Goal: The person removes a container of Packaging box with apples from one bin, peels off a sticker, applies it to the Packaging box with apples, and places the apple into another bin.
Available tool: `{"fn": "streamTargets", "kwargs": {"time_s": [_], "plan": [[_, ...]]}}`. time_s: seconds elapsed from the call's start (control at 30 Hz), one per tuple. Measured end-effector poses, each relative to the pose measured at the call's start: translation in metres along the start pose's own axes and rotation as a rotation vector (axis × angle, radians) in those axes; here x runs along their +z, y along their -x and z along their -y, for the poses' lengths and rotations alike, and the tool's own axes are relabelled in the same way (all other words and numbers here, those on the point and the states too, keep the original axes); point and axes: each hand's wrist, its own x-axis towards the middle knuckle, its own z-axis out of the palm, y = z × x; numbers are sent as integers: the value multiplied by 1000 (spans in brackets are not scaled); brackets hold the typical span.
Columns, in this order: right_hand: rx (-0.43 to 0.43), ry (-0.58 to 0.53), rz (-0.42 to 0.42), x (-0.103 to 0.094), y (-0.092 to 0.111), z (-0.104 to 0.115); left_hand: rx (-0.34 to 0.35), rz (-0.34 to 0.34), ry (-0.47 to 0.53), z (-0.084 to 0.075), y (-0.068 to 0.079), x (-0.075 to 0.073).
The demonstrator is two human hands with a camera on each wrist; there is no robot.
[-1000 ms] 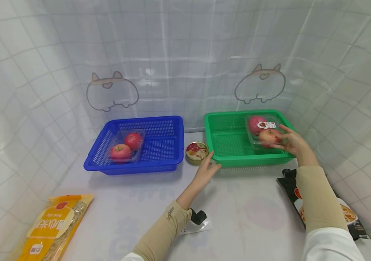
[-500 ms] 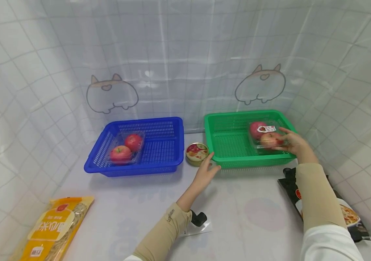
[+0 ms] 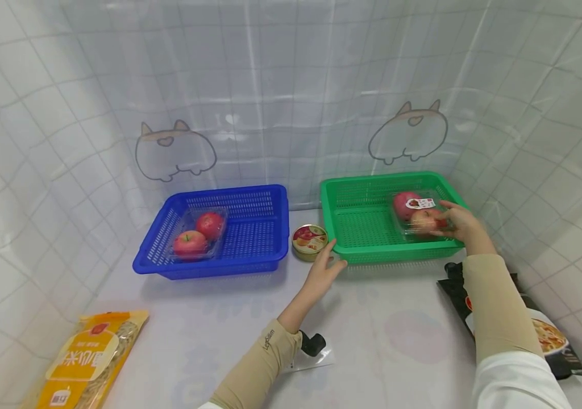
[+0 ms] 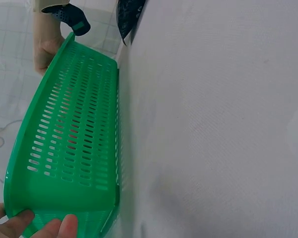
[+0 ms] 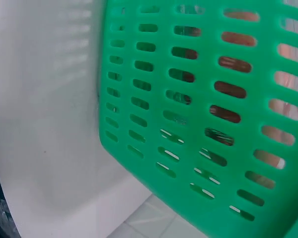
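Observation:
A clear plastic pack of apples (image 3: 407,205) with a white label lies in the right part of the green basket (image 3: 360,250). My right hand (image 3: 462,224) holds its right end, thumb in front and fingers behind. In the right wrist view, the wall of the green basket (image 5: 154,104) hides that hand; red shows through the slots. My left hand (image 3: 320,276) touches the basket's front left corner with extended fingers. The left wrist view shows fingertips (image 4: 67,227) at the rim of the green basket (image 4: 89,124). A round food can (image 3: 309,241) stands just beyond the left hand.
A blue basket (image 3: 250,261) at the left holds another pack of apples (image 3: 191,243). A yellow bag (image 3: 83,358) lies front left. A black food bag (image 3: 552,335) lies partly under the right forearm. A small clear packet (image 3: 316,359) lies beside the left wrist.
My right hand and the pack of apples have shifted slightly right and lower into the green basket. My left hand stays at the basket's corner.

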Motion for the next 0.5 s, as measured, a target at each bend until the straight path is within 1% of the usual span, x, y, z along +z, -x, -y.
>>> {"fn": "streamTargets", "kwargs": {"time_s": [0.17,0.3,0.4,0.5], "plan": [[-25,41,-64,5,3,0,-2,5,3,2,0,0],[-11,106,-158,10,2,-1,1,7,14,3,0,1],[20,186,-218,14,0,-3,3,9,22,4,0,1],[48,308,-239,14,-3,-4,4,12,26,5,1,2]]}}
